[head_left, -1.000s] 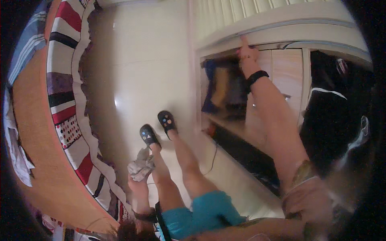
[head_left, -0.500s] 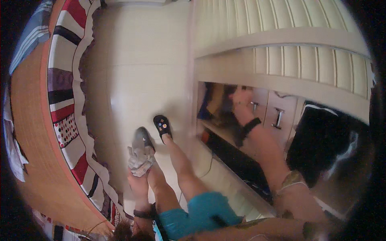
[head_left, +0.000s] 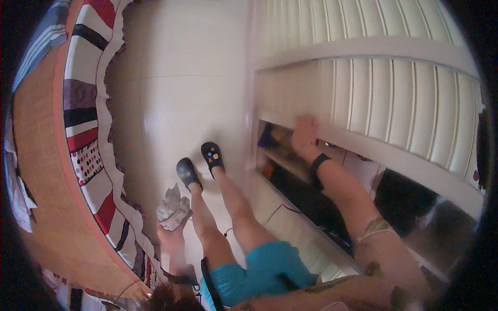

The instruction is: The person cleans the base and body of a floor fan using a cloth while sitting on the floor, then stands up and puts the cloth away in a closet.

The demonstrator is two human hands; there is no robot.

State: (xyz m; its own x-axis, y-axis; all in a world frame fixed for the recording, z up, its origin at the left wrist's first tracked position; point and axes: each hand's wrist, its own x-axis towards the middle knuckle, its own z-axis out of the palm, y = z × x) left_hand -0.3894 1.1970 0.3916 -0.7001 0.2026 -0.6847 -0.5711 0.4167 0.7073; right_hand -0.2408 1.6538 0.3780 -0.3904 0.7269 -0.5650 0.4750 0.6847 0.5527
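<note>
A crumpled light-grey cloth [head_left: 173, 208] is bunched in my left hand [head_left: 171, 236], held low beside my leg; its fingers are mostly hidden behind the cloth. On the right, my right hand [head_left: 306, 133] lies with fingers stretched against the frame edge of a cream, ribbed wardrobe door [head_left: 373, 98]. A dark band circles that wrist. Below the door edge, a narrowed opening shows the dark cabinet inside [head_left: 311, 199], with a blue and a brownish thing near its far end, partly covered by my hand and arm.
On the left stands a bed with a woven mat [head_left: 52, 171] and a striped, dotted cover edge [head_left: 85, 163]. My feet in dark clogs [head_left: 187, 173] stand on the pale tiled floor [head_left: 176, 103]. A thin black cable [head_left: 282, 207] runs by the cabinet base.
The ribbed door has moved nearer with my right hand on its edge, covering more of the opening, including the drawer handles. My left hand with the cloth has shifted slightly left.
</note>
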